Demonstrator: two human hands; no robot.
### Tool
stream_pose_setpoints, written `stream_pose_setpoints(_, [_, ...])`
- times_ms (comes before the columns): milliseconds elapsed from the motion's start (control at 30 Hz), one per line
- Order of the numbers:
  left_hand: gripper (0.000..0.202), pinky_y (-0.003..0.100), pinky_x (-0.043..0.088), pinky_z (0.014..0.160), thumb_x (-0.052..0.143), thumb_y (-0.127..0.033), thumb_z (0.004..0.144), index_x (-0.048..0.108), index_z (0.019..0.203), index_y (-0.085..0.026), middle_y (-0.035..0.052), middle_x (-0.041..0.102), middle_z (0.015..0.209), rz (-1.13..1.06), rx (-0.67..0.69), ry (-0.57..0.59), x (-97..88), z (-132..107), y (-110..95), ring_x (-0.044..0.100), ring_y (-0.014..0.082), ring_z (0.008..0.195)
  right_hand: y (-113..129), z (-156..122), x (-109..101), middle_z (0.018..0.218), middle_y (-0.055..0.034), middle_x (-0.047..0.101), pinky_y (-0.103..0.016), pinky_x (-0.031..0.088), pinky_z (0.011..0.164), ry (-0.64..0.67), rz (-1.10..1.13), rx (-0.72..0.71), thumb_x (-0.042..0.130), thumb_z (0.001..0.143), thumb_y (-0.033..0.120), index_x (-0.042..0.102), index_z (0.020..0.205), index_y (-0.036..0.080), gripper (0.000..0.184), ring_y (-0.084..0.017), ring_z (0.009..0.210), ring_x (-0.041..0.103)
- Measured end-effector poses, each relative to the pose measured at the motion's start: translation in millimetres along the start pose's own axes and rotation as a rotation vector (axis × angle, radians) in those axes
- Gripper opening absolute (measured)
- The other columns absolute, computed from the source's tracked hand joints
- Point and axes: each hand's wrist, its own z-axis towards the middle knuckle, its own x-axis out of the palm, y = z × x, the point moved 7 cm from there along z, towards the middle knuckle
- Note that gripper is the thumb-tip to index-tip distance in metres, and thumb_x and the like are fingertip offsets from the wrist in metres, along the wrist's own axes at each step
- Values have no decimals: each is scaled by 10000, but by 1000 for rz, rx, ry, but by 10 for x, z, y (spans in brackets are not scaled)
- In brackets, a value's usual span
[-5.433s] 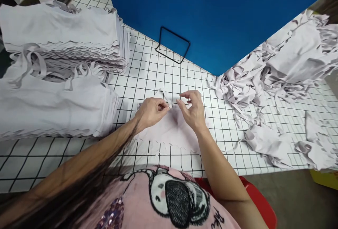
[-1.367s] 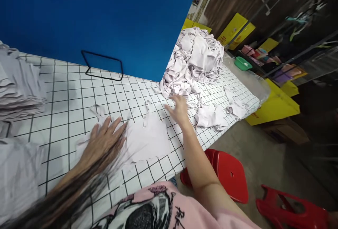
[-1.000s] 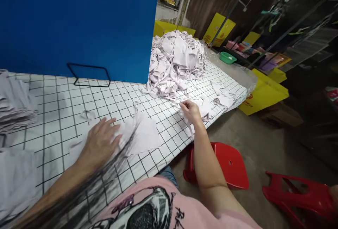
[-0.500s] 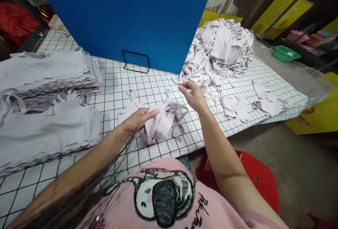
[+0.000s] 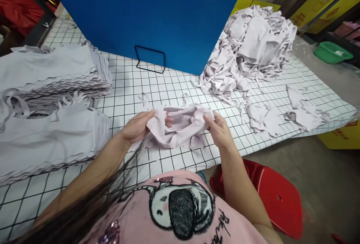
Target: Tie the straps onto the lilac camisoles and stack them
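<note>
A pale lilac strappy top [image 5: 176, 139] is stretched between my hands just over the table, its opening held wide. My left hand [image 5: 137, 127] grips its left side, thumb on top, with some fingertips showing inside the opening. On the opposite side, my right hand [image 5: 221, 129] pinches the cloth between thumb and fingers. Two thin strap loops [image 5: 185, 99] of pale cloth lie on the table just behind the held top; what they belong to is mostly covered.
Neat stacks of tops [image 5: 53, 135] fill the table's left side. A loose heap of tops [image 5: 255, 45] rises at the back right, with a few crumpled pieces [image 5: 264, 118] nearer. A blue panel [image 5: 146, 15] stands behind. Below right is a red stool [image 5: 278, 199].
My right hand has come down from near the heap and taken hold of the top's right side. The bunched top is now spread open between both hands. The view has shifted slightly.
</note>
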Motion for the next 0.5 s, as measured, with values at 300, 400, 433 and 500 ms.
stream_pose_setpoints(300, [388, 506, 516, 986, 511, -391, 943, 708, 1068, -80, 156, 744, 1016, -131, -11, -113, -276, -69, 69, 682, 329, 1044, -186, -176, -529, 721, 31, 566, -227, 422, 567, -222, 143, 66, 708, 795, 466, 585, 827, 215, 281, -101, 602, 497])
stream_pose_setpoints(400, [363, 464, 485, 1041, 468, -332, 973, 708, 1068, -76, 149, 732, 1076, -166, 47, -177, -327, -68, 23, 664, 289, 1088, -138, -207, -554, 715, 14, 559, -252, 418, 565, -226, -19, 34, 636, 844, 497, 580, 811, 215, 289, -122, 608, 496])
stream_pose_setpoints(433, [353, 452, 476, 1055, 465, -320, 975, 707, 1079, -83, 142, 727, 1103, -176, 60, -193, -331, -69, 16, 652, 281, 1112, -107, -222, -546, 738, 0, 566, -266, 425, 578, -233, -138, 13, 620, 856, 495, 589, 818, 212, 287, -134, 632, 506])
stream_pose_setpoints(500, [348, 447, 469, 1062, 468, -321, 974, 701, 1108, -100, 129, 714, 1145, -195, 64, -194, -286, -68, 25, 628, 279, 1150, 19, -265, -484, 843, -42, 587, -311, 461, 655, -283, -437, -88, 598, 876, 479, 618, 859, 206, 274, -171, 747, 546])
